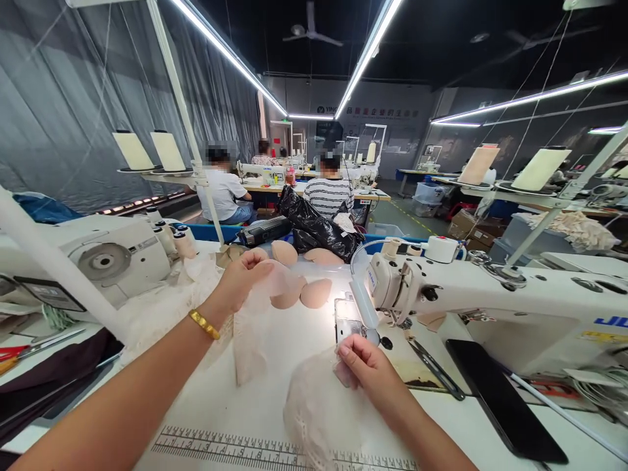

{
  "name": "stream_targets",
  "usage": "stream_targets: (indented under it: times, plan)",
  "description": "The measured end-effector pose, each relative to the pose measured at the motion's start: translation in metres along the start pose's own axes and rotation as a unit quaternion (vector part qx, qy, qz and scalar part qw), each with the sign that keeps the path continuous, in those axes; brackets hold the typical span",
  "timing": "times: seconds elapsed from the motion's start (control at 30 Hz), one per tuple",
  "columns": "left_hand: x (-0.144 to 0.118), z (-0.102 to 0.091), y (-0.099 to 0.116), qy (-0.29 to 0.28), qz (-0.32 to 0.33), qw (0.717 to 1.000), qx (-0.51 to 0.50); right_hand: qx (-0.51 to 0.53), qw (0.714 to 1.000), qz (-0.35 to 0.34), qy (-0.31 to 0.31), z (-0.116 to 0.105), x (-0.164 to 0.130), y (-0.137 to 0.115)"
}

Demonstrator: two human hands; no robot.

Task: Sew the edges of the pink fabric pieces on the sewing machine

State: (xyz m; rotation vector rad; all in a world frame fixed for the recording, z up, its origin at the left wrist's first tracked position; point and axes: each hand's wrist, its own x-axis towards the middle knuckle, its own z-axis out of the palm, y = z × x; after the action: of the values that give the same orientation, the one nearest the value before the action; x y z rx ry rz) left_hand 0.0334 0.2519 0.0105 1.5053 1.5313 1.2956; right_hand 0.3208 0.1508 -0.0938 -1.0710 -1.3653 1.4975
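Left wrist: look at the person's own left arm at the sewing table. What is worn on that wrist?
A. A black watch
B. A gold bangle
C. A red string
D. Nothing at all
B: a gold bangle circles the wrist just behind the left hand, which lifts a piece of pale lace fabric above the table.

left arm: bare from the lower frame edge to the wrist, no sleeve in view
left wrist: a gold bangle (205, 324), smooth and shiny, with a faintly ribbed surface, sitting just behind the left hand (241, 278)
left hand: no glove, no ring visible
right arm: bare, no sleeve, no watch or band
right hand (366, 365): no glove; short, unpainted nails; no ring visible
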Motion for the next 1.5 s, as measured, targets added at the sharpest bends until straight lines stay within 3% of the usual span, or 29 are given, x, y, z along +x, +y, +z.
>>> stream_targets:
  times: [0.1, 0.23, 0.53, 0.67, 0.77, 0.83, 0.9, 1.0, 1.07, 1.1, 1.17, 1.23, 1.27, 1.3, 1.33, 1.4, 1.43, 1.5]
  plan:
    - [-0.034, 0.01, 0.007, -0.073, -0.033, 0.996, -0.044, 0.008, 1.0, 0.003, 0.007, -0.002, -0.002, -0.003]
    - [-0.066, 0.022, 0.014, -0.123, -0.046, 0.989, -0.063, 0.033, 0.999, 0.015, 0.031, -0.005, -0.004, -0.006]
    - [-0.089, 0.037, 0.018, -0.177, -0.002, 0.984, 0.025, 0.109, 0.993, 0.01, 0.044, -0.005, -0.003, -0.003]
    - [-0.098, 0.045, 0.012, -0.2, 0.039, 0.972, 0.115, 0.053, 0.998, -0.005, 0.035, -0.006, -0.005, -0.005]
    - [-0.101, 0.05, 0.019, -0.265, 0.037, 0.942, 0.201, 0.033, 0.998, -0.026, 0.036, -0.003, -0.008, -0.008]
    - [-0.099, 0.054, 0.028, -0.333, 0.051, 0.919, 0.202, 0.012, 0.999, -0.038, 0.025, 0.001, -0.013, -0.013]
    - [-0.093, 0.059, 0.037, -0.429, 0.068, 0.89, 0.139, -0.018, 0.999, -0.05, -0.001, 0.004, -0.022, -0.019]
    - [-0.081, 0.067, 0.04, -0.591, 0.049, 0.804, 0.03, -0.07, 0.994, -0.074, -0.031, 0.001, -0.04, -0.035]
    - [-0.075, 0.07, 0.037, -0.634, 0.022, 0.773, 0.007, -0.131, 0.985, -0.109, -0.015, -0.004, -0.052, -0.047]
    - [-0.073, 0.07, 0.034, -0.628, 0.016, 0.778, 0.01, -0.172, 0.975, -0.141, 0.007, -0.007, -0.056, -0.052]
    - [-0.071, 0.066, 0.03, -0.56, 0.045, 0.827, 0.034, -0.267, 0.929, -0.242, 0.079, -0.01, -0.06, -0.06]
    - [-0.071, 0.059, 0.028, -0.438, 0.152, 0.883, 0.072, -0.353, 0.846, -0.369, 0.152, -0.008, -0.058, -0.062]
    - [-0.071, 0.054, 0.027, -0.369, 0.229, 0.896, 0.097, -0.383, 0.802, -0.424, 0.178, -0.006, -0.055, -0.06]
    - [-0.071, 0.049, 0.026, -0.301, 0.315, 0.891, 0.125, -0.401, 0.766, -0.464, 0.192, -0.003, -0.05, -0.056]
    - [-0.072, 0.044, 0.024, -0.243, 0.402, 0.869, 0.156, -0.413, 0.742, -0.489, 0.198, -0.001, -0.044, -0.051]
    - [-0.076, 0.036, 0.017, -0.174, 0.534, 0.795, 0.231, -0.449, 0.721, -0.494, 0.186, -0.001, -0.03, -0.036]
    - [-0.079, 0.033, 0.012, -0.167, 0.563, 0.763, 0.271, -0.482, 0.714, -0.48, 0.164, -0.004, -0.024, -0.028]
    - [-0.087, 0.031, 0.002, -0.215, 0.55, 0.732, 0.34, -0.558, 0.696, -0.441, 0.098, -0.015, -0.012, -0.011]
